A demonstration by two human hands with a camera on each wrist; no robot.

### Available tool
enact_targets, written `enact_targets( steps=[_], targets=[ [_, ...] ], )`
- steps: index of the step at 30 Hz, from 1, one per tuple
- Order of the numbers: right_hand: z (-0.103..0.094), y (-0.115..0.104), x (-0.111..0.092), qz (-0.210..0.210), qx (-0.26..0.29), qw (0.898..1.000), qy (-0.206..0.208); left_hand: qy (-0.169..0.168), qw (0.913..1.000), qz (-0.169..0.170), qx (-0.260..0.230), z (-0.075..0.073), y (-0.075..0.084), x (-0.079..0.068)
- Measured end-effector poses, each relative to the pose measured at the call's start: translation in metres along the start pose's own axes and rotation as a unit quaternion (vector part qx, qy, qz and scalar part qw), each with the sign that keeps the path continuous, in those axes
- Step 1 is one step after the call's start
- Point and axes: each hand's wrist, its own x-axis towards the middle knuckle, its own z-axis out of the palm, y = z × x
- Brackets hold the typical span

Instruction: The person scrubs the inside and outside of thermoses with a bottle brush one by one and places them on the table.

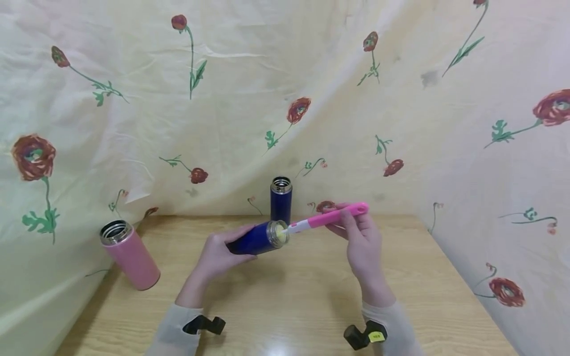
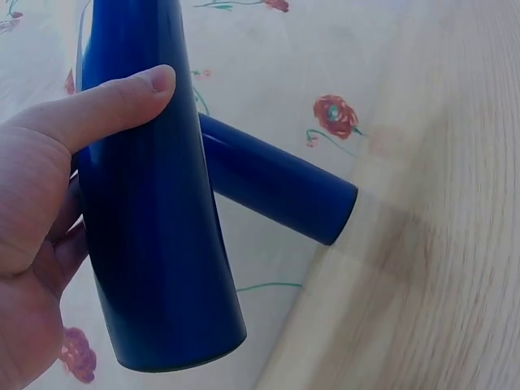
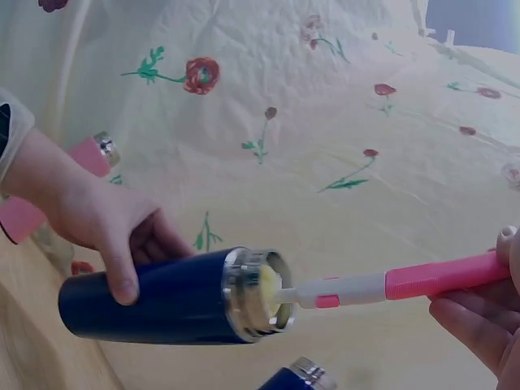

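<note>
A dark blue thermos bottle [image 1: 255, 239] is tilted on its side in my left hand [image 1: 219, 254], its steel mouth facing right. In the left wrist view, the thumb lies across the body of the bottle [image 2: 154, 203]. My right hand [image 1: 362, 247] pinches the pink grip of a bottle brush [image 1: 331, 216] with a white neck. The yellowish brush head [image 3: 270, 291] sits in the bottle's mouth; how far in it reaches is hidden. Behind the held bottle, a second blue thermos bottle [image 1: 281, 200] stands uncapped on the table.
An uncapped pink thermos bottle [image 1: 135, 259] stands at the left of the wooden table [image 1: 285, 306]. A cloth with printed flowers [image 1: 240, 99] hangs behind the table and along both sides.
</note>
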Motion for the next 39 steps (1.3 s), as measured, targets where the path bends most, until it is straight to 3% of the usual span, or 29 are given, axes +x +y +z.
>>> enact_targets(
  steps=[13, 20, 23, 27, 29, 32, 39],
  targets=[
    [-0.02, -0.01, 0.005, -0.017, 0.054, 0.996, 0.071, -0.004, 0.9983, 0.018, 0.055, -0.01, -0.004, -0.003],
    [-0.029, -0.021, 0.008, -0.038, 0.084, 0.991, 0.1, 0.004, 0.9966, 0.052, 0.063, -0.015, -0.007, -0.003],
    [-0.035, -0.027, 0.011, -0.053, 0.124, 0.982, 0.133, 0.009, 0.9969, 0.041, 0.067, -0.017, -0.009, -0.004],
    [-0.043, -0.033, 0.016, -0.094, 0.189, 0.961, 0.177, 0.021, 0.9965, 0.024, 0.077, -0.021, -0.011, -0.007],
    [-0.044, -0.034, 0.018, -0.101, 0.213, 0.956, 0.177, 0.024, 0.9957, 0.027, 0.086, -0.022, -0.012, -0.007],
    [-0.038, -0.032, 0.019, -0.094, 0.236, 0.955, 0.153, 0.016, 0.9943, 0.044, 0.096, -0.021, -0.013, -0.004],
    [-0.026, -0.023, 0.016, -0.12, 0.207, 0.966, 0.096, -0.014, 0.9886, 0.07, 0.133, -0.012, -0.011, 0.001]
  ],
)
